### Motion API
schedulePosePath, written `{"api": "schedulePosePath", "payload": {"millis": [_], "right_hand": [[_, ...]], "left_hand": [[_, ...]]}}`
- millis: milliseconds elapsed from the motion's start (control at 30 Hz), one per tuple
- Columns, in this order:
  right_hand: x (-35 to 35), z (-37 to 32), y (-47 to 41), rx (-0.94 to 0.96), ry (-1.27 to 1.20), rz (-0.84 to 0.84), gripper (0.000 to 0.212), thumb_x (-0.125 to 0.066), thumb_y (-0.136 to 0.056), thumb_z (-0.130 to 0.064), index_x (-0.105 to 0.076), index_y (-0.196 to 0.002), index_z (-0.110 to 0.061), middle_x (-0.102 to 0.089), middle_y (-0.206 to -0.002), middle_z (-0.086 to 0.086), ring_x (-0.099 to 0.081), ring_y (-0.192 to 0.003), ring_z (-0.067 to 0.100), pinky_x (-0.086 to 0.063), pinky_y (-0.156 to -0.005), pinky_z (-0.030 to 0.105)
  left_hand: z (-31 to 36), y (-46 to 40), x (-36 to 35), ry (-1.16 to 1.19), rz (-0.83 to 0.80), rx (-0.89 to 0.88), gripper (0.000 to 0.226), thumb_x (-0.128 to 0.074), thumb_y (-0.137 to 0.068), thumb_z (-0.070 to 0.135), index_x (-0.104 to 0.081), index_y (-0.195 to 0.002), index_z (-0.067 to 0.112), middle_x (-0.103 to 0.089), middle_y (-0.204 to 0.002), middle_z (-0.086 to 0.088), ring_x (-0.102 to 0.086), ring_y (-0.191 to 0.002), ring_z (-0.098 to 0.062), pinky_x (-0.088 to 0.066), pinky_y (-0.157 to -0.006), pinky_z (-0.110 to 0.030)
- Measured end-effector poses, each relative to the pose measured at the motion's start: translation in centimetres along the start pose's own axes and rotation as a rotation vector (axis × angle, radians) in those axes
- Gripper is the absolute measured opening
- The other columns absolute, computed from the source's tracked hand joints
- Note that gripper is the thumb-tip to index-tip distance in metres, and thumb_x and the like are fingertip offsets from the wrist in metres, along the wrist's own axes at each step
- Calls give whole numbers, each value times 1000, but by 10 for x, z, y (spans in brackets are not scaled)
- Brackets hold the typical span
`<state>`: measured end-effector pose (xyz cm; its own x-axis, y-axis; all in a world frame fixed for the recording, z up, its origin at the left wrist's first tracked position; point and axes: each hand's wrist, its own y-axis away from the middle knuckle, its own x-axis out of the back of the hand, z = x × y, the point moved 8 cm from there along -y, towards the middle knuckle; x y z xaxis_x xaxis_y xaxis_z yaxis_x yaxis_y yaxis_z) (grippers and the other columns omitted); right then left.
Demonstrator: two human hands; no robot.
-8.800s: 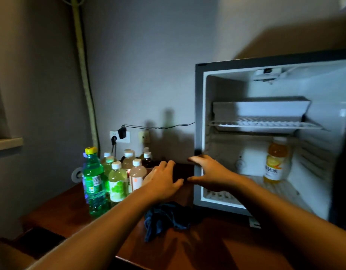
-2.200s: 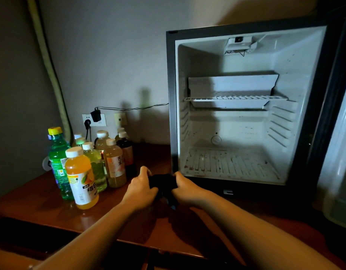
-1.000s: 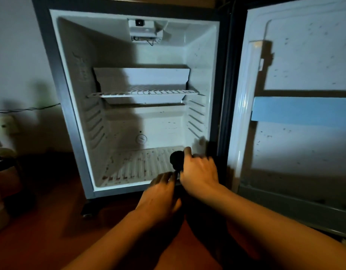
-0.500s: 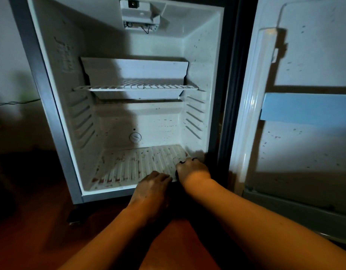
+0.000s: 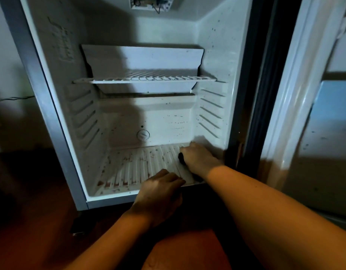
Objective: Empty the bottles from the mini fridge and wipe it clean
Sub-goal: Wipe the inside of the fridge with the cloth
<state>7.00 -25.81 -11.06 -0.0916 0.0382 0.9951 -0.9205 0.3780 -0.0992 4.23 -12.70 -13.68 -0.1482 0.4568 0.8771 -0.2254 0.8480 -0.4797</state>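
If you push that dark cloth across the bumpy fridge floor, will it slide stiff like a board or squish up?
Probably squish. The cloth bunches into a soft wad under the right hand, so it looks floppy. It will likely sag into the ribbed floor grooves. It seems light, since one hand moves it.

The right hand [image 5: 199,159] has pushed the dark cloth [image 5: 181,158] deeper along the fridge floor [image 5: 141,168].

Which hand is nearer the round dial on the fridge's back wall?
Right. The right hand sits on the fridge floor just below-right of the dial; the left hand rests at the front lip, farther out.
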Motion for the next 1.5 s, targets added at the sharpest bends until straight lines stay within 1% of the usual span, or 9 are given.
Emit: {"api": "schedulePosePath", "payload": {"millis": [200,367,500,667,800,867,933,1067,1500], "right_hand": [[-9,-2,16,14,19,23,45,-48,-94,-25,-39,-135,-8,-41,-134,24,-38,-126,40,-41,-102,45],[-10,-8,42,1,-2,37,56,-33,-99,-45,-30,-140,-8,-38,-140,26,-35,-129,41,-34,-105,47],[-9,-9,60,-28,-1,-28,56,-34,-98,-41,-23,-144,-11,-32,-147,20,-28,-136,37,-33,-104,46],[-9,-7,63,-86,49,-87,61,-55,-91,-20,-28,-146,-22,-16,-153,17,-11,-142,41,-33,-105,55],[-7,-5,44,-70,7,-47,42,-48,-93,-14,-44,-135,-12,-38,-139,23,-36,-129,41,-42,-100,48],[-5,-3,30,-54,-38,-16,35,-46,-93,-13,-50,-128,-9,-45,-132,22,-43,-122,39,-44,-98,45],[-3,-2,17,-51,-66,10,32,-45,-93,-11,-52,-124,-8,-48,-129,21,-46,-119,38,-46,-96,44],[-7,-1,-11,-45,-62,17,32,-46,-93,-6,-52,-125,-9,-47,-130,18,-46,-119,35,-45,-97,42],[-16,6,-59,-100,-106,-9,47,-46,-94,-11,-41,-140,-20,-33,-146,15,-36,-129,36,-39,-104,46]], "left_hand": [[4,7,2,-16,-5,-10,36,-65,-79,32,-67,-114,23,-68,-110,8,-63,-98,-13,-55,-69,-23],[11,24,6,-5,-33,30,45,-53,-91,31,-53,-135,19,-53,-137,3,-48,-126,-15,-42,-100,-25],[4,37,9,-124,-30,72,45,-48,-80,35,-67,-116,14,-67,-114,-2,-64,-105,-21,-53,-88,-30],[-1,35,13,-143,-3,54,42,-79,-65,27,-71,-106,17,-70,-103,2,-67,-91,-18,-57,-74,-28],[-4,28,15,-152,74,34,28,-78,-69,27,-72,-97,22,-69,-92,6,-65,-82,-13,-57,-63,-24],[-8,22,14,-141,114,31,17,-64,-76,30,-72,-89,22,-66,-85,6,-63,-77,-13,-54,-56,-24],[-13,13,16,-129,146,33,25,-49,-81,36,-71,-82,24,-63,-78,8,-60,-71,-12,-48,-50,-23],[-22,0,15,-125,160,0,29,-45,-86,41,-68,-73,29,-58,-74,12,-55,-68,-7,-38,-49,-17],[-23,3,7,-120,162,-41,28,-50,-93,44,-65,-77,26,-56,-76,10,-50,-69,-7,-44,-49,-25]]}}
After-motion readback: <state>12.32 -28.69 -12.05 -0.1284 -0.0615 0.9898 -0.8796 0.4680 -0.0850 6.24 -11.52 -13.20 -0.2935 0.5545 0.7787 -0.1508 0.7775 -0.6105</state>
